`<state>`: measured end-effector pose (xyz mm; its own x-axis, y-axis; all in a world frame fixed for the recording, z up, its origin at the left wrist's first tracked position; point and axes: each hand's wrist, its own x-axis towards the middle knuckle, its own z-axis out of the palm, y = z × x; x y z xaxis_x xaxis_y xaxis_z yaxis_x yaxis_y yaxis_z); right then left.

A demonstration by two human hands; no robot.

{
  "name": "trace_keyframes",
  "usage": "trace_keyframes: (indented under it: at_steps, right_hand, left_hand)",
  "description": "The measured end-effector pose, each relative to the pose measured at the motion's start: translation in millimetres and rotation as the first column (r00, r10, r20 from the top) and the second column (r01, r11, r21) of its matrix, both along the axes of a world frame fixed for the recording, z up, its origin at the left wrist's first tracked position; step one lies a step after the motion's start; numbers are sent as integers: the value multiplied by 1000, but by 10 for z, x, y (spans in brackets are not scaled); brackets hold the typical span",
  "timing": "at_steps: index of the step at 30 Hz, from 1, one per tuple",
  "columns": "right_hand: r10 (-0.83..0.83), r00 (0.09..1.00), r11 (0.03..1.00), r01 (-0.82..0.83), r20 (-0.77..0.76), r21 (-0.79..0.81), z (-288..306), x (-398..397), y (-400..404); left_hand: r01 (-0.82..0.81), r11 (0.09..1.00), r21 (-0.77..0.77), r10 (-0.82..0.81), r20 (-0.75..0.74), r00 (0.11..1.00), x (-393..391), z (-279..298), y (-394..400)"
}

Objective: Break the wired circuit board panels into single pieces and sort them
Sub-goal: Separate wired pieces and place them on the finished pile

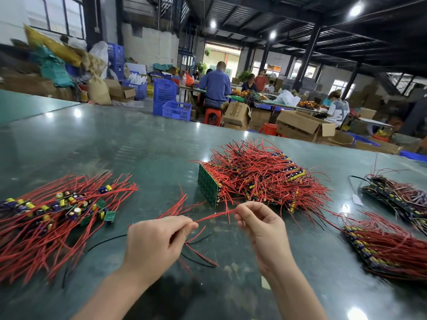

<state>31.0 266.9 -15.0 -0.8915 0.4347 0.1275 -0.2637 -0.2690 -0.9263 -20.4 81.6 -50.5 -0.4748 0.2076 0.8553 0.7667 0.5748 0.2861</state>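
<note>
Centrally, hands (152, 245) amid wire piles (261, 174)

Both hands (208, 236) pinch red wires (215, 215) above the green table (115, 144).

Table (115, 139): pile of single boards (53, 211) at left, big panel stack (258, 179) at centre behind hands, two more panel stacks at right, nearer one (388, 248) before farther one (399, 195). Workers' benches behind table.
</note>
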Motion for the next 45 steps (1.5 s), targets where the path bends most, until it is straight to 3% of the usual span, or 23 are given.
trace_keyframes:
  at_steps: [3, 11, 17, 26, 32, 40, 43, 45]
  right_hand:
    - [65, 998, 997, -66, 23, 30, 20, 1, 74]
    - [215, 976, 973, -216, -20, -81, 52, 11, 150]
    - [231, 973, 969, -231, 9, 86, 36, 18, 237]
    - [434, 897, 899, -437, 87, 26, 37, 63, 358]
    - [231, 970, 942, -242, 76, 231, 27, 42, 317]
    - [-45, 991, 903, 94, -126, 419, -11, 26, 125]
    - [-72, 990, 944, 107, -122, 313, -25, -4, 88]
    - [-6, 998, 999, 9, -56, 47, -48, -38, 78]
  left_hand:
    - [2, 1000, 0, -2, 21, 1000, -6, 13, -23]
    - [37, 999, 4, -37, 48, 998, -5, 33, -49]
    - [102, 995, 5, -103, 55, 993, -13, 43, -69]
    - [165, 986, 25, -167, 70, 984, -41, 68, -119]
    - [149, 988, -39, -146, 74, 987, -47, 48, -131]
    - [159, 981, -109, -136, 194, 972, -25, 24, -110]
    - [190, 981, -29, -177, 249, 952, 17, 53, -102]
    - [218, 973, 70, -229, 297, 927, 36, 68, -89]
